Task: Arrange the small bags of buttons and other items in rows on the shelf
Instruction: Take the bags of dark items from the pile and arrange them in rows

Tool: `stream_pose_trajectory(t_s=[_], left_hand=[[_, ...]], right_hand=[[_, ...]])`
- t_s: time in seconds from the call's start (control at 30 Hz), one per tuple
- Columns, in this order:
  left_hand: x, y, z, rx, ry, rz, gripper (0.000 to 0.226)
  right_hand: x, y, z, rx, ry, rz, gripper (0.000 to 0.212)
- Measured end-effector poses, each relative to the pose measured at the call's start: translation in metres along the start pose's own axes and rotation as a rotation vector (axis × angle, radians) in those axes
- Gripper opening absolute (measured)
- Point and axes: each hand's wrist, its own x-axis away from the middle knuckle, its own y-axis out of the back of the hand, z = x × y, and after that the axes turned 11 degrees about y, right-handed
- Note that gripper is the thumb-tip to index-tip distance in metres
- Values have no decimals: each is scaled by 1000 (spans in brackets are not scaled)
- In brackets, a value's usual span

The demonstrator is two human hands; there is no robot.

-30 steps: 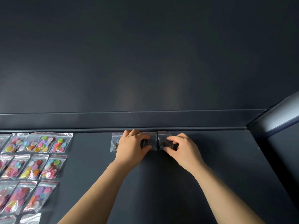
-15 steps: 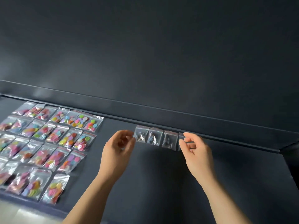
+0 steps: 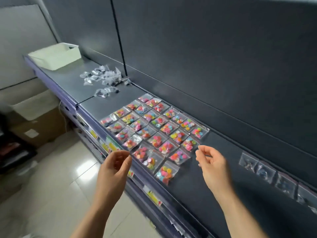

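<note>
Both hands have come off the row of dark bags (image 3: pixel 266 171), which lies along the back edge of the shelf (image 3: pixel 197 186) at the right. The left hand (image 3: pixel 115 166) and right hand (image 3: pixel 212 166) now hover near the shelf front, each grip loose and empty. The head has turned left, bringing the button bags (image 3: pixel 154 127), laid in neat rows, and the unsorted pile (image 3: pixel 103 78) beside the basket (image 3: pixel 54 55) into view. The last placing looks finished; next probably comes a reach to the pile.
</note>
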Motion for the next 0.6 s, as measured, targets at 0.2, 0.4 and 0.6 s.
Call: stream_pose_trajectory(t_s=[0.2, 0.4, 0.6], left_hand=[[-71, 125, 26, 20, -12, -100, 10], [-139, 228, 24, -43, -38, -192, 8], [-215, 261, 25, -36, -21, -179, 10]], right_hand=[[-7, -147, 54, -22, 60, 117, 9], [-19, -265, 107, -96, 77, 138, 12], [-64, -328, 121, -103, 50, 99, 9]])
